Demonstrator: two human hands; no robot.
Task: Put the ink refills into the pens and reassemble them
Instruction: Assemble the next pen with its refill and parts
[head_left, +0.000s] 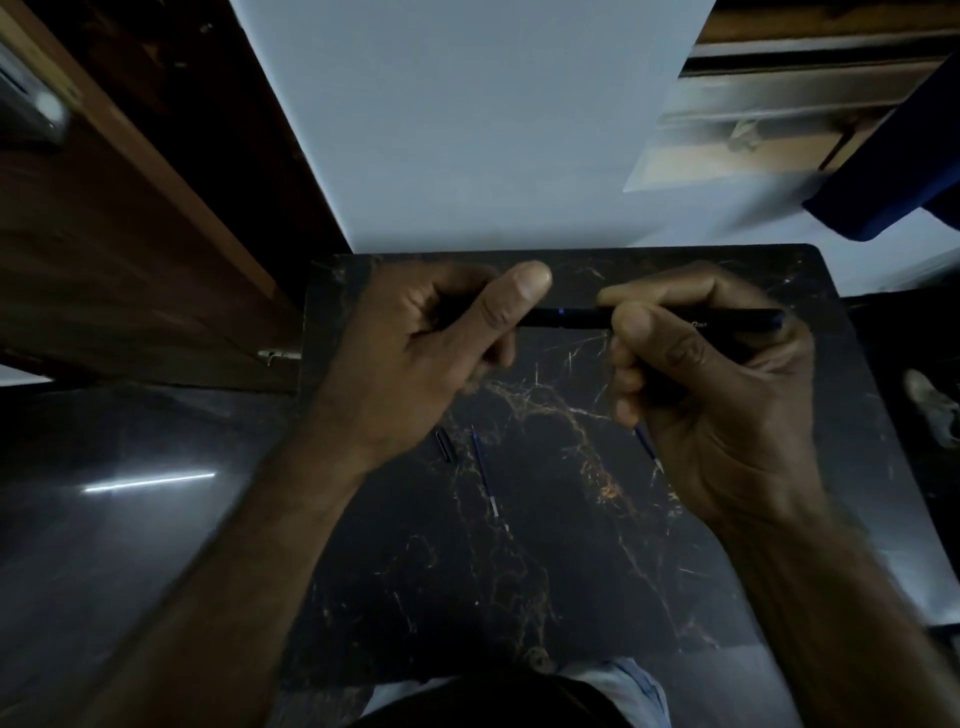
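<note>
A dark pen (582, 317) with a small blue ring lies level between both hands, above the black marble table (519, 571). My left hand (415, 353) is closed around its left end, thumb on top. My right hand (711, 379) grips the right part of the barrel, whose tip shows past the fingers at the far right. A blue ink refill (485, 473) lies on the table below my left hand. A second blue refill (648, 444) sticks out from under my right hand; whether that hand holds it is unclear. A small dark pen part (445, 445) lies left of the first refill.
A white wall panel (467, 130) rises behind the table. Dark wooden furniture (130, 234) stands at the left, close to the table's left edge. A blue cloth (893, 171) hangs at the upper right. The dark glossy floor (130, 519) lies to the left.
</note>
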